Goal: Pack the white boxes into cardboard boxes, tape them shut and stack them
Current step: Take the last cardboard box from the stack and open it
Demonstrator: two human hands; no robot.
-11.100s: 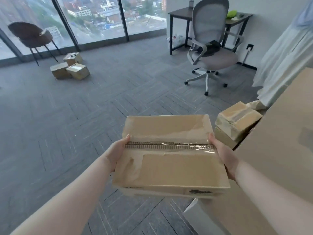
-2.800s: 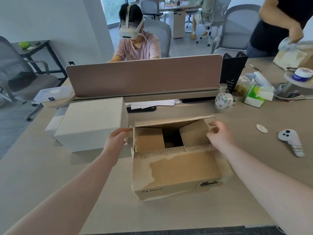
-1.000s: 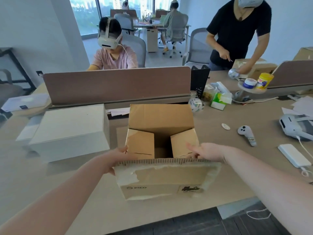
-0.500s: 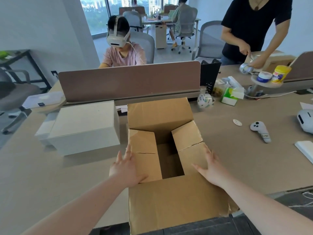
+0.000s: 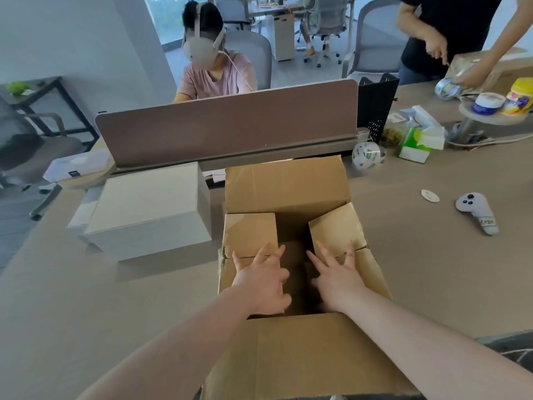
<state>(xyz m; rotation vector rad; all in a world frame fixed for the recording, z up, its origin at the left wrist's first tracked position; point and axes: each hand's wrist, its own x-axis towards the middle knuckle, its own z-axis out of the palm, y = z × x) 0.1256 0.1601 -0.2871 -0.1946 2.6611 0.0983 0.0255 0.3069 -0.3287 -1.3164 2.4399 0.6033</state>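
Note:
A cardboard box (image 5: 285, 189) stands open on the desk in front of me, its far flap upright and its near flap hanging toward me. My left hand (image 5: 264, 280) presses flat on the left side flap with fingers spread. My right hand (image 5: 336, 274) presses flat on the right side flap the same way. Both side flaps are folded down inward, and a dark gap shows between them. A large white box (image 5: 150, 209) sits on the desk just left of the cardboard box, lid closed.
A brown desk divider (image 5: 230, 119) runs behind both boxes, with a seated person in a headset beyond it. A tape roll (image 5: 367, 155), a tissue pack (image 5: 418, 142) and a white controller (image 5: 476, 212) lie to the right. A standing person handles tape at far right.
Since a half second ago both hands have slid forward and inward on the side flaps, pressing them lower into the box. The view has tilted down a little.

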